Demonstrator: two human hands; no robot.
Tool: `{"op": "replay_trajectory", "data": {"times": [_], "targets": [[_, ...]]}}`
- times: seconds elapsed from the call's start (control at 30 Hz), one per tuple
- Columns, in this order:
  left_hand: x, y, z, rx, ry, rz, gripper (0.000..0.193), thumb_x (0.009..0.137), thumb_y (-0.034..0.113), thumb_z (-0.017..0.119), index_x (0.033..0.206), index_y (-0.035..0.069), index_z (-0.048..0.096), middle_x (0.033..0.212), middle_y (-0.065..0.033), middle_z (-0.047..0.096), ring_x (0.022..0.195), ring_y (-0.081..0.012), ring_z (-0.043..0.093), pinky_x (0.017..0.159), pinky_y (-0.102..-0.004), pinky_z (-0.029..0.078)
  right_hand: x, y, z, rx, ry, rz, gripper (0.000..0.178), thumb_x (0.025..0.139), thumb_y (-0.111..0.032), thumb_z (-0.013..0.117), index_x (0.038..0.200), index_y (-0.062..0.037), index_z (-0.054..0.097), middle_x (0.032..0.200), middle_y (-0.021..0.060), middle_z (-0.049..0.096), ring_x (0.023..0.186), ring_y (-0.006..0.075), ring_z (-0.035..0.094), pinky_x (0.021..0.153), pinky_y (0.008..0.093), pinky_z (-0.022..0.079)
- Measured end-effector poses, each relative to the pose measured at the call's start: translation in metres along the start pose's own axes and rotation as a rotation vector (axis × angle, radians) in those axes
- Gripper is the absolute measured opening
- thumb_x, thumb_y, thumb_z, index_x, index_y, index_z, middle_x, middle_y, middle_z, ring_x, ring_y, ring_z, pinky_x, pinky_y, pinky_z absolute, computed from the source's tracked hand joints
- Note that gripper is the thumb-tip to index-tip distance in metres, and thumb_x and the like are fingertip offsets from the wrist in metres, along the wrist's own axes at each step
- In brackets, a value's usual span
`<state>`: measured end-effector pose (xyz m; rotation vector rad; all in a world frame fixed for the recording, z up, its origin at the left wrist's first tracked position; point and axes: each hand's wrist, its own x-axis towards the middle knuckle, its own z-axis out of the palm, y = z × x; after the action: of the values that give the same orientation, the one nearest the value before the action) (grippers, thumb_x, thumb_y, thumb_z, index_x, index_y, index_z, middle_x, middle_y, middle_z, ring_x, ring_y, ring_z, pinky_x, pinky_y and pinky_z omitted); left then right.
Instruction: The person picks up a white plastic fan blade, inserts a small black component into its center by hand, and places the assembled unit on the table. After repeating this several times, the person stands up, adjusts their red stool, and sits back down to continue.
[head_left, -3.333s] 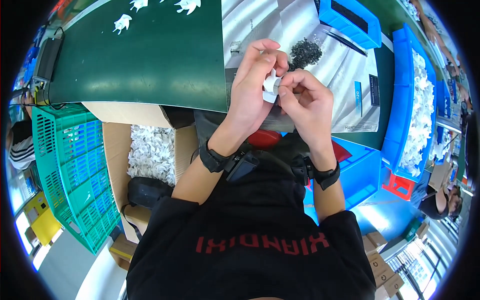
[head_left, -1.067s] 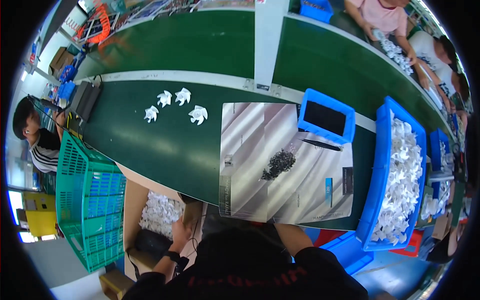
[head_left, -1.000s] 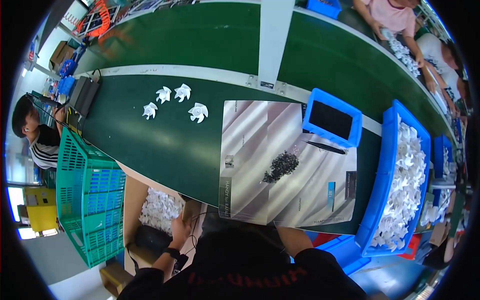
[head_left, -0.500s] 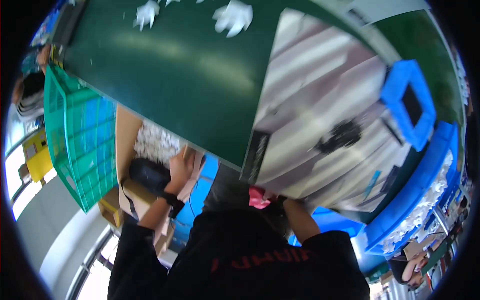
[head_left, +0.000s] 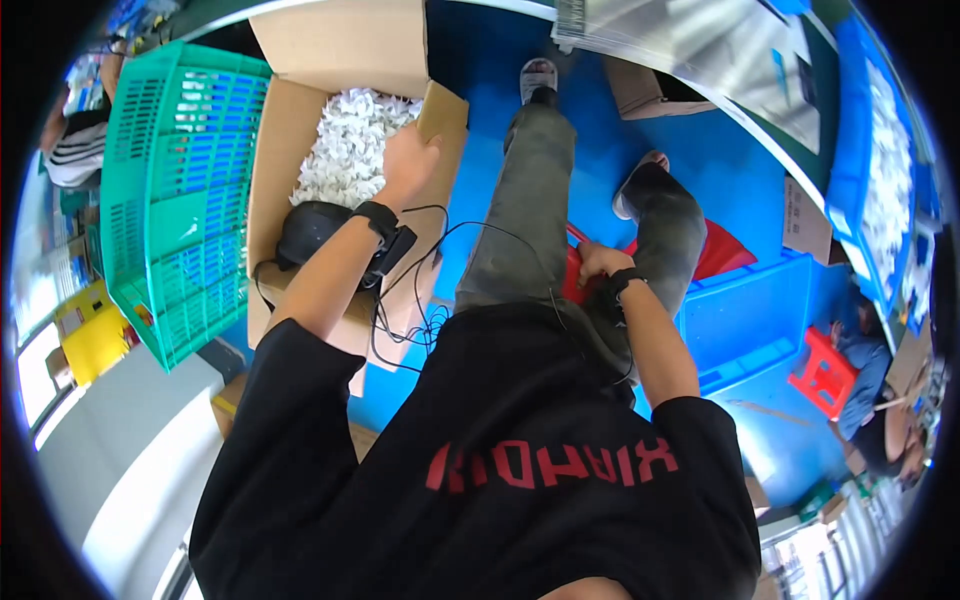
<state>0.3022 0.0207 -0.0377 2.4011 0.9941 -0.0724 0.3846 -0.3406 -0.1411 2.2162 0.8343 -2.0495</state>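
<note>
Shifted upward in view since half a second ago, the counter (head_left: pixel 828 120) is now seen only along the upper right, over blue floor (head_left: pixel 480 170); a green crate (head_left: pixel 200 220) is set beside the cardboard box (head_left: pixel 290 140). Just beside the left grip (head_left: pixel 408 165), curled at the box's right wall, contents impossible to tell, small white jagged pieces (head_left: pixel 345 150) are heaped inside. A red seat (head_left: pixel 573 285) is touched by the right grip (head_left: pixel 603 262), fingers partly hidden, closure unclear.
</note>
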Motion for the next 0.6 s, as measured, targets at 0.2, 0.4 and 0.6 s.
{"op": "replay_trajectory", "data": {"times": [0.2, 0.4, 0.6], "targets": [[0.011, 0.002, -0.012, 0.008, 0.004, 0.072, 0.037, 0.081, 0.034, 0.068, 0.105, 0.006, 0.068, 0.1, -0.0232, 0.07, 0.098, -0.0444, 0.065, 0.085, -0.0507, 0.051, -0.023, -0.011, 0.021, 0.115, 0.145, 0.037, 0.044, 0.063, -0.017, 0.081, 0.103, -0.0015, 0.069, 0.105, 0.0208, 0.07, 0.1, 0.0329, 0.068, 0.082, 0.0442, 0.053], [0.0, 0.012, -0.011, 0.148, 0.164, 0.08, 0.046, 0.082, 0.041, 0.069, 0.113, 0.007, 0.064, 0.104, -0.0218, 0.07, 0.1, -0.0421, 0.066, 0.087, -0.0508, 0.051, -0.043, -0.012, 0.014, 0.148, 0.147, -0.023, 0.03, 0.067, -0.021, 0.075, 0.09, -0.0019, 0.071, 0.085, 0.0162, 0.07, 0.08, 0.0294, 0.068, 0.07, 0.0426, 0.052], [-0.014, 0.02, -0.005, 0.287, 0.214, -0.009, 0.057, 0.084, 0.044, 0.069, 0.124, 0.007, 0.052, 0.107, -0.0241, 0.068, 0.1, -0.0427, 0.066, 0.087, -0.0508, 0.051, -0.022, 0.0, 0.01, 0.125, 0.28, -0.195, 0.035, 0.073, -0.024, 0.072, 0.101, -0.0029, 0.068, 0.098, 0.0175, 0.07, 0.089, 0.0332, 0.068, 0.075, 0.0435, 0.053]]}}
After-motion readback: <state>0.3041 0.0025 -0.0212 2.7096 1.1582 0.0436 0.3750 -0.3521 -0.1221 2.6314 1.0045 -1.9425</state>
